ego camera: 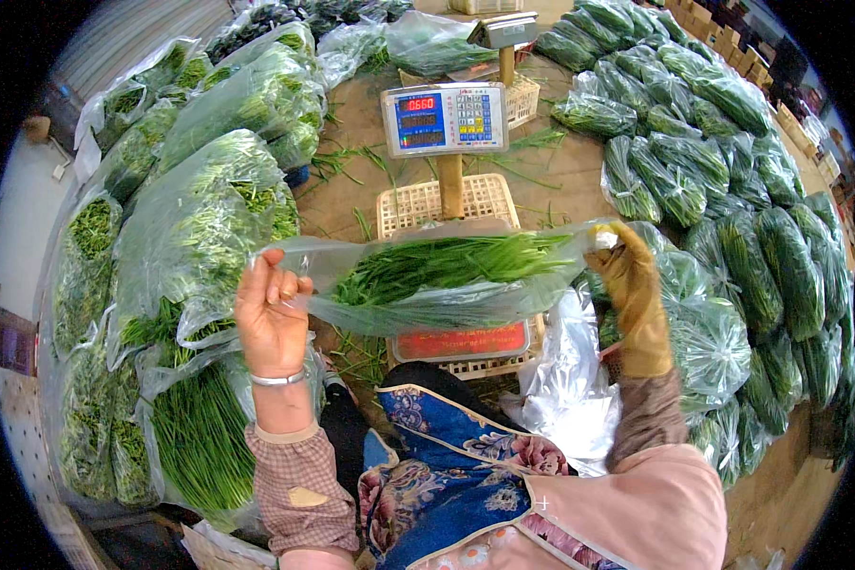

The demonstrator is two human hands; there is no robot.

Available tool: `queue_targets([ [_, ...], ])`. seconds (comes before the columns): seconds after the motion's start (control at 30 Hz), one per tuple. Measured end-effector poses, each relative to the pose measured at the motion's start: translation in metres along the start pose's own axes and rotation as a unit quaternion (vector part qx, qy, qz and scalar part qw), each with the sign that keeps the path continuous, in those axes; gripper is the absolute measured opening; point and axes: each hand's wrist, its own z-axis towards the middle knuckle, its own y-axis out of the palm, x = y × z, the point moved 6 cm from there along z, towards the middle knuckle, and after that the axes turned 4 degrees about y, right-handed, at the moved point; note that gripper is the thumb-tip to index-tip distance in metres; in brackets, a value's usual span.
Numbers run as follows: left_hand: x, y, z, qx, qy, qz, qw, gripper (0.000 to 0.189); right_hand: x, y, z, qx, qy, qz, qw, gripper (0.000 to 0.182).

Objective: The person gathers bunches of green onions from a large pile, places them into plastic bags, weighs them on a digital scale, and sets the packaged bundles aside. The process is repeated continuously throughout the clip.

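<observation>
A clear plastic bag [427, 320] is stretched sideways between my two hands, with a bundle of long green stalks [456, 267] lying inside it. My left hand [274, 313], bare and wearing a silver bangle [278, 379], pinches the bag's left end. At the other end, my right hand [630, 299] in a tan glove grips the gathered plastic. Below the bag is the platform of a digital scale [463, 342], partly covered by it. The scale's display head [444, 120] stands on a post behind, with red digits lit.
Large bags of cut greens [199, 214] are heaped at my left, beside an open bag of long green stalks [203, 434]. Many filled bags [776, 271] are piled at my right. Empty plastic bags [570, 377] lie by my right knee. Another scale [502, 32] stands farther back.
</observation>
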Motion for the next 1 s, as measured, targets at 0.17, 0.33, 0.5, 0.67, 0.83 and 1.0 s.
queue_targets([
  [0.17, 0.023, -0.008, 0.012, 0.061, 0.025, 0.075, 0.995, 0.018, -0.018, 0.069, -0.002, -0.162, -0.029, -0.053, 0.985, 0.039],
  [0.33, 0.050, -0.006, 0.015, 0.011, 0.061, 0.075, 0.995, 0.022, -0.035, 0.099, 0.006, -0.056, -0.012, -0.099, 0.993, 0.039],
  [0.5, 0.040, -0.021, 0.016, 0.038, 0.018, 0.088, 0.995, 0.019, -0.047, 0.089, -0.001, -0.117, 0.108, -0.110, 0.981, 0.036],
  [0.67, 0.028, -0.034, 0.018, 0.040, -0.018, 0.064, 0.997, 0.019, -0.063, 0.067, -0.008, -0.116, 0.104, -0.214, 0.964, 0.031],
  [0.83, 0.023, -0.022, 0.016, 0.039, -0.041, 0.067, 0.996, 0.020, -0.044, 0.067, 0.006, -0.100, 0.104, -0.068, 0.987, 0.028],
  [1.0, 0.005, 0.040, 0.003, -0.061, -0.028, 0.085, 0.994, 0.024, 0.004, 0.096, -0.007, -0.197, 0.113, 0.014, 0.974, 0.043],
])
